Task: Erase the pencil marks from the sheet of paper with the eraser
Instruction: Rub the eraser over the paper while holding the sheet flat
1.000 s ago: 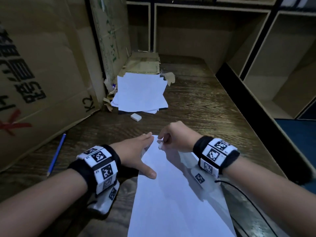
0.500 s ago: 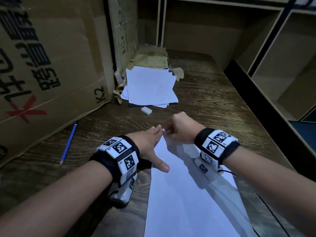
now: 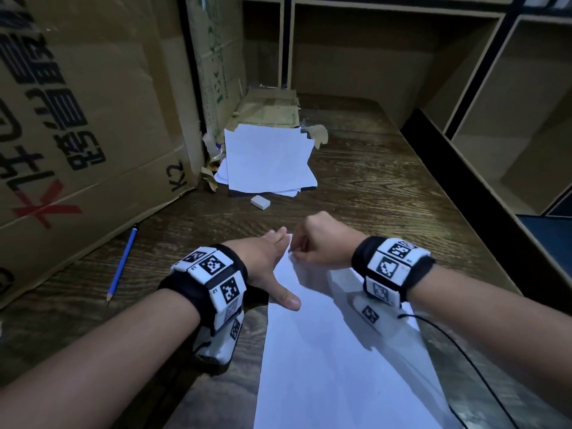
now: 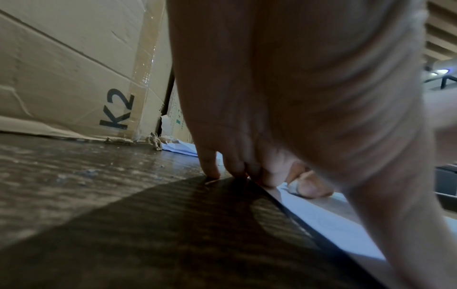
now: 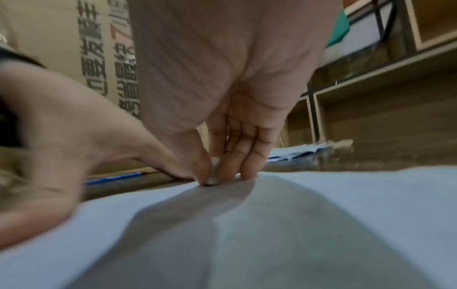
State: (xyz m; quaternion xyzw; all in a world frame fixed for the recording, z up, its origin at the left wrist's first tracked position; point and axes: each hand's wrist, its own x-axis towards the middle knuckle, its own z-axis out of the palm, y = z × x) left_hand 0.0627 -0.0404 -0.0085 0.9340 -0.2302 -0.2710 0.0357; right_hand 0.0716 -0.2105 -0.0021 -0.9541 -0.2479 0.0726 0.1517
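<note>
My right hand (image 3: 322,241) pinches the small eraser (image 5: 213,180) at the sheet of paper's (image 3: 334,360) far left corner; my left hand (image 3: 266,258) lies flat beside it. I should rub in short strokes away from those pinning fingers, so the corner doesn't buckle.

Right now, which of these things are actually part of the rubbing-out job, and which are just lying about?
In use:
- sheet of paper on the desk
- small eraser pinched in the right hand
- left hand, flat, pressing on the sheet's edge

Lying about:
- spare eraser
- blue pencil
- paper stack
- cardboard boxes
</note>
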